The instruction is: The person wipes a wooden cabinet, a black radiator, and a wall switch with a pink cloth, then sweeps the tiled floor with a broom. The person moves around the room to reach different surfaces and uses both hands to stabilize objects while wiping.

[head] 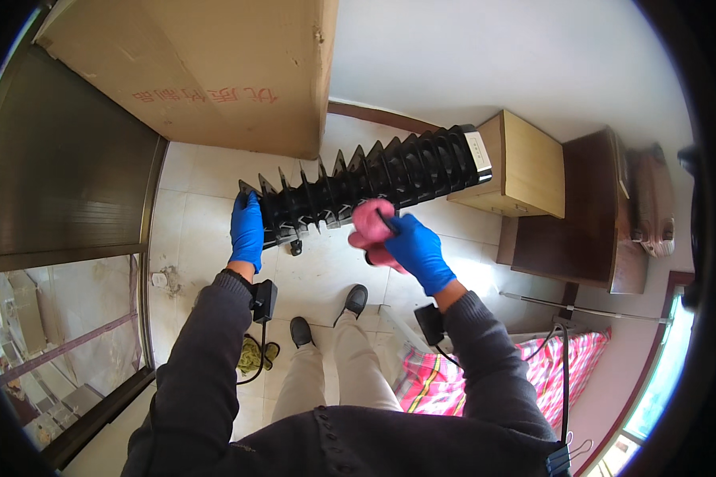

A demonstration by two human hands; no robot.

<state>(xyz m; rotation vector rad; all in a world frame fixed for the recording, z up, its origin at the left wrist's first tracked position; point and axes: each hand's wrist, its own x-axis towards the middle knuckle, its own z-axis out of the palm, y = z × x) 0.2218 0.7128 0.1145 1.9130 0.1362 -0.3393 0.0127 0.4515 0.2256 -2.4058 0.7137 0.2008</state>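
Observation:
A tall black finned appliance, its exact kind unclear, slants across the middle of the view, with a silvery panel at its upper right end. My left hand, in a blue glove, grips its lower left end among the fins. In a blue glove too, my right hand is closed round a pink cloth, which is partly blurred and lies over the lower edge of the fins. Whether the cloth presses on them cannot be told.
A big cardboard box stands at the upper left, beside a dark-framed glass door. To the right are a light wooden cabinet, a dark brown cabinet and a brown suitcase. Pink checked fabric lies lower right.

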